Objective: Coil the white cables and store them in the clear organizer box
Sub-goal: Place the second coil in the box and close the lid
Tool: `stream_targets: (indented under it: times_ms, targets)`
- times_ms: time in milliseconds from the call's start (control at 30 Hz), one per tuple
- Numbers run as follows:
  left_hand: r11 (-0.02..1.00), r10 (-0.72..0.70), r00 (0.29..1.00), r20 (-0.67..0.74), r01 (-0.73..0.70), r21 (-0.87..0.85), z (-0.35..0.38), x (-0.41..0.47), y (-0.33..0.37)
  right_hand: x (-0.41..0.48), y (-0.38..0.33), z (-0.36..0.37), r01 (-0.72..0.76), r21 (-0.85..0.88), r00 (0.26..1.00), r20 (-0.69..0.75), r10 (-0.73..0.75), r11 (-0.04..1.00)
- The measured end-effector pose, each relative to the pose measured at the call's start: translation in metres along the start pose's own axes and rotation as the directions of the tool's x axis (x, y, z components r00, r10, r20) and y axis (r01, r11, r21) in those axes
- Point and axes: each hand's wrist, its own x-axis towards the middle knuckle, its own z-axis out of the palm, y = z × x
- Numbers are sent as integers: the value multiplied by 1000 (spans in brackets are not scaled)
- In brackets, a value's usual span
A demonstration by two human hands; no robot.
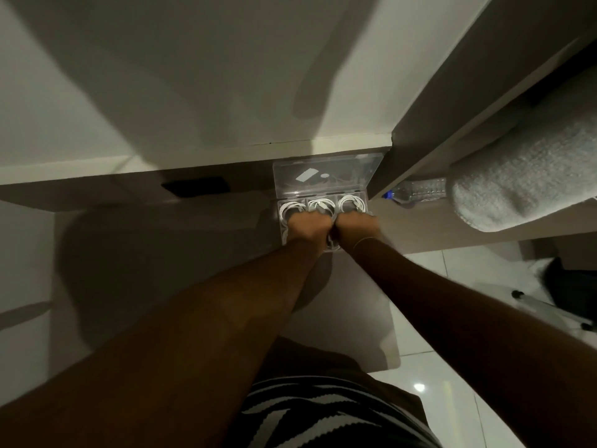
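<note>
The clear box (323, 202) sits on the desk (193, 253) at 12 o'clock from the person, its lid (323, 176) open and leaning back. Three back pockets each hold a coiled white cable (352, 203). The left hand (305, 226) and right hand (357, 226) press down into the front pockets, curled like fists; I cannot tell what each grip holds. The job looks nearly done. The lid is not yet shut.

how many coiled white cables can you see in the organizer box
3 show fully, in the far row: left compartment, middle, right. Both hands cover the near compartments, so more may be hidden.
</note>
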Motion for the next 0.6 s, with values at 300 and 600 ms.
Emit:
stream_targets:
  times_ms: [300,600]
  targets:
    - [979,-147,983,-107,130,-155,-9,-18,-10,-13,9,12,-17,146,996,-88,30,989]
    - [969,-178,979,-102,157,-190,1,-15,-13,-8,-10,17,-76,186,982,-156,106,980]
